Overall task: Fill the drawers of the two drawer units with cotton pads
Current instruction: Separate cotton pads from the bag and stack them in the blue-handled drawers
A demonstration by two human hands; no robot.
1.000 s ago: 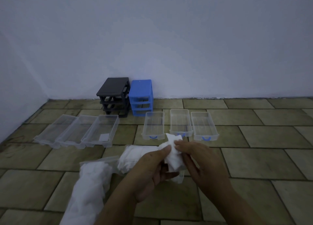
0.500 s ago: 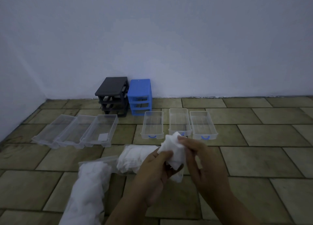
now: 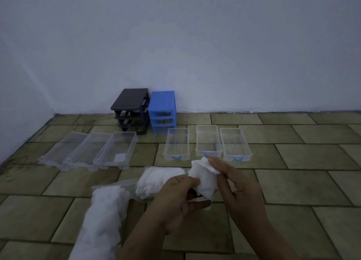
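A black drawer frame (image 3: 130, 111) and a blue drawer frame (image 3: 162, 111) stand against the wall, both without drawers. Three clear drawers (image 3: 88, 151) lie in a row at the left; the right one holds one cotton pad (image 3: 120, 158). Three clear drawers with blue handles (image 3: 208, 142) lie to the right. My left hand (image 3: 175, 199) grips a bunch of white cotton pads (image 3: 205, 179). My right hand (image 3: 234, 183) pinches the top pad of that bunch with thumb and fingertips.
Two plastic bags of cotton pads lie on the tiled floor: one (image 3: 156, 179) just left of my hands, a longer one (image 3: 101, 220) toward the lower left. The wall runs behind the drawer frames and along the left side.
Both hands have lifted slightly and shifted right with the bunch. My right hand's fingers have moved up to the top edge of the pads.
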